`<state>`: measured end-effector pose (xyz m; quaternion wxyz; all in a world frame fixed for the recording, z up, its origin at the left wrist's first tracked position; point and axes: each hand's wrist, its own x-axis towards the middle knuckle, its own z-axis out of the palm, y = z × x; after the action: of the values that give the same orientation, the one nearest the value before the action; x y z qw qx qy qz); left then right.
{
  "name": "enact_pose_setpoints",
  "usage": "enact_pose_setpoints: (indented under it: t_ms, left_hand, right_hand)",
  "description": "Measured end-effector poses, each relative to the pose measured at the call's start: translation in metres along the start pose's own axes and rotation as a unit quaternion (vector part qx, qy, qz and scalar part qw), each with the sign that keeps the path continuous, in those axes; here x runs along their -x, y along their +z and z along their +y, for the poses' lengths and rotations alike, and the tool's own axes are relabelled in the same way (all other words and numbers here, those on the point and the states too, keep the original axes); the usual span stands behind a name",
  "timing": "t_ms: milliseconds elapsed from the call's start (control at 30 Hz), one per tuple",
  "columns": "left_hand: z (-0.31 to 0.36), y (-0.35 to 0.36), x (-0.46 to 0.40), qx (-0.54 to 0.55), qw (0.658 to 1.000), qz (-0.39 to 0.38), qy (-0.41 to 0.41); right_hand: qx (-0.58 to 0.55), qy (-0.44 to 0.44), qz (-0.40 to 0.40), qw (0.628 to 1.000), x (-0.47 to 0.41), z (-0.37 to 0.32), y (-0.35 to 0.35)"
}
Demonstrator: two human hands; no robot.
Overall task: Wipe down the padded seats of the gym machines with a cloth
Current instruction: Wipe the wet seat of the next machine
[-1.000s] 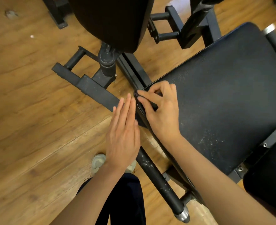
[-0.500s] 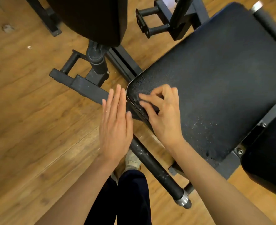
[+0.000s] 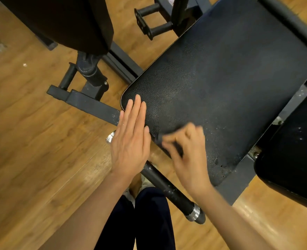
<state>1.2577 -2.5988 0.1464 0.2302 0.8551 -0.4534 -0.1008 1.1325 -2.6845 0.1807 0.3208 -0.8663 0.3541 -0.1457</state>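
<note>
A black padded seat (image 3: 221, 78) with white specks near its front fills the middle and right of the head view. My left hand (image 3: 131, 139) lies flat with straight fingers, its fingertips over the seat's near-left corner. My right hand (image 3: 188, 156) is blurred by motion at the seat's front edge. Its curled fingers pinch a small dark cloth (image 3: 172, 147) that is hard to tell apart from the pad.
A second black pad (image 3: 293, 159) sits at the right edge and a dark back pad (image 3: 67, 18) hangs at the upper left. A black bar with a chrome end (image 3: 170, 188) runs under my hands. The grey frame beam (image 3: 87, 103) rests on the wooden floor (image 3: 22, 141).
My right hand has slid with the cloth from the seat's left corner along the front edge toward me. My left hand's fingertips now reach over the corner.
</note>
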Motion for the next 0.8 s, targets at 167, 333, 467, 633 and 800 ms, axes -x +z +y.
enact_pose_setpoints:
  t_ms: [167,333,467,633,800]
  left_hand:
    - [0.001,0.0,-0.001,-0.006,1.0,-0.004,-0.005]
    - [0.002,0.0,0.0,-0.008,1.0,-0.002,-0.003]
    - [0.001,-0.001,0.0,-0.004,1.0,-0.009,-0.004]
    - [0.002,0.0,0.0,-0.009,1.0,-0.002,-0.007]
    - [0.002,-0.005,-0.001,0.009,1.0,-0.02,0.0]
  right_hand:
    - [0.029,-0.012,0.014,0.999,-0.049,0.008,0.003]
    - [0.023,-0.011,0.048,0.999,-0.064,0.008,0.007]
    - [0.006,-0.044,-0.051,0.998,0.019,0.012,-0.016]
    - [0.051,-0.021,0.058,0.997,-0.061,0.011,0.007]
    - [0.022,0.033,0.072,0.997,-0.005,0.004,0.006]
